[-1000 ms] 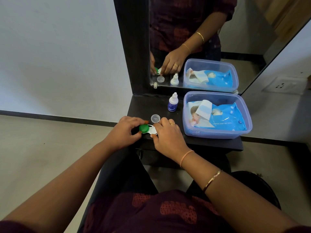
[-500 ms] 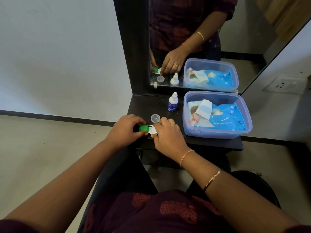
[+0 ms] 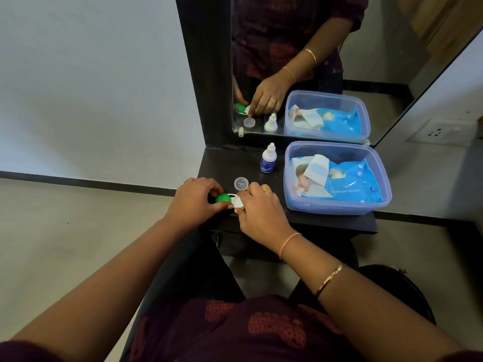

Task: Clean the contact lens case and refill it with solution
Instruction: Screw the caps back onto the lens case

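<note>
Green screw cap (image 3: 222,198) sits on the L well of the white contact lens case (image 3: 237,202). The case lies near the front edge of the dark shelf (image 3: 230,163), approx 7 o'clock on the shelf top. L hand (image 3: 194,202) comes in from 9 o'clock, fingers curled over the green cap & thumb at its near side, pinching it. R hand (image 3: 257,209) comes in from 3 o'clock, index tip & thumb tip nipping the case's white R end. Its other fingers are bent, w/ a ring (image 3: 267,191) on one. The white R well shows btwn the two hands; can't tell if there's liquid in it. Clear cap (image 3: 241,183) lies open side up at 12 o'clock of the case, just beside the R hand's index finger; can't tell if it touches the finger. Solution bottle (image 3: 268,159), white w/ blue label, stands upright at approx 1 o'clock from the case, close to the mirror (image 3: 392,48). At 3 o'clock of the bottle an open-topped, bluish see-through plastic tub (image 3: 337,209) fills the R half of the shelf. In it lies a blue wet-wipes pack (image 3: 352,184) w/ its flap peeled back. The mirror, at 12 o'clock, reflects the hands, clear cap, bottle & tub. R forearm carries a thin pink band (image 3: 288,244) & a gold bangle (image 3: 329,279).
</note>
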